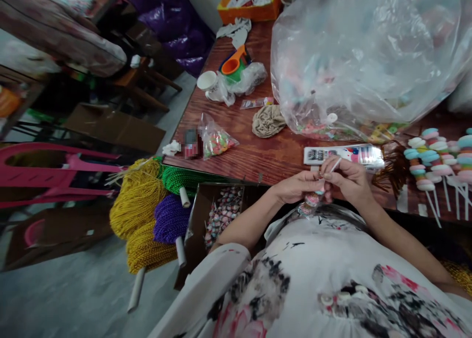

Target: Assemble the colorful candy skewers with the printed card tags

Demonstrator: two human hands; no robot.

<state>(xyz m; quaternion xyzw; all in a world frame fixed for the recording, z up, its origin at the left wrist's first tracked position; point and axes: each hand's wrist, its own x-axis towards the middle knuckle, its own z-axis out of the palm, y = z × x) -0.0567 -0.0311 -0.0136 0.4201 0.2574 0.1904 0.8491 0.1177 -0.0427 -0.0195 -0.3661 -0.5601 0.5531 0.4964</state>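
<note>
Close to my body, at the table's front edge, both my hands hold one candy-like stick [312,199] of stacked pastel pieces in what looks like clear wrap. Its piled end points down toward my lap, and its white stick [336,164] slants up to the right. My left hand [299,186] is closed around the upper part of the stack. The fingers of my right hand [346,174] pinch at the base of the white stick, partly hiding the join. Just beyond my hands lies a flat printed packet [342,155]. Brown metallic tinsel ties [391,168] are beside my right hand.
Several pastel stacks on white sticks [429,156] lie at right. A large clear bag [354,57] covers the back right. A small candy bag [217,140] and beige cloth [268,121] lie left. Below are a carton [195,215] of wrapped pieces and yellow cord [138,200].
</note>
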